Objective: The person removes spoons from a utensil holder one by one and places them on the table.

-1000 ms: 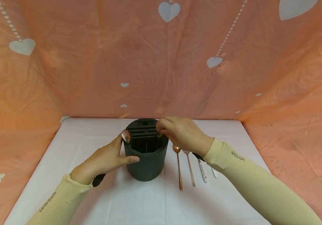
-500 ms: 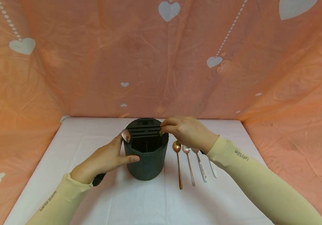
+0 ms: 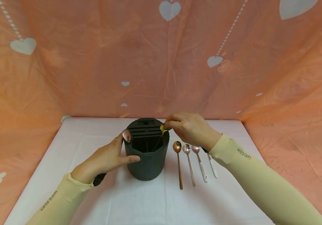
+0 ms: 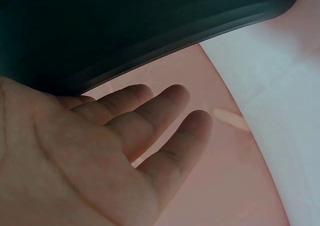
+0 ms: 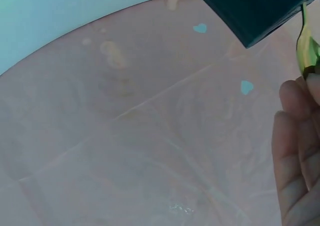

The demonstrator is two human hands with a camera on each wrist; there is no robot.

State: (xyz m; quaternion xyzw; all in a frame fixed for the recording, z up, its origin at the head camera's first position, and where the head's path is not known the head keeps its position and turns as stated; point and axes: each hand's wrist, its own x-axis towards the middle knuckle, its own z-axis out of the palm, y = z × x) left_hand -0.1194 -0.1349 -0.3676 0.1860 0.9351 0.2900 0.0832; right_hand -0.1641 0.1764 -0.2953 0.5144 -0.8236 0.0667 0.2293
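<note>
A dark green utensil holder (image 3: 146, 165) with a slotted top stands mid-table in the head view. My left hand (image 3: 104, 159) rests against its left side, thumb on the front; in the left wrist view its fingers (image 4: 172, 158) are extended by the wall. A copper-coloured spoon (image 3: 126, 136) stands at the left rim by my left fingertips, its bowl up. My right hand (image 3: 193, 131) pinches a gold spoon (image 3: 163, 129) by its bowl end above the right rim. This spoon's handle points down into the opening; the right wrist view shows its yellowish bowl (image 5: 306, 51).
Right of the holder, several spoons lie in a row on the white cloth (image 3: 133, 200): a gold spoon (image 3: 179, 168), a rose-coloured spoon (image 3: 190, 165) and white-handled spoons (image 3: 202, 170). My right wrist partly covers the last one. An orange curtain (image 3: 149, 62) encloses the back and sides.
My right hand has drawn back slightly up and to the right from the holder, and more of the gold spoon's bowl shows. My left hand has stayed in place.
</note>
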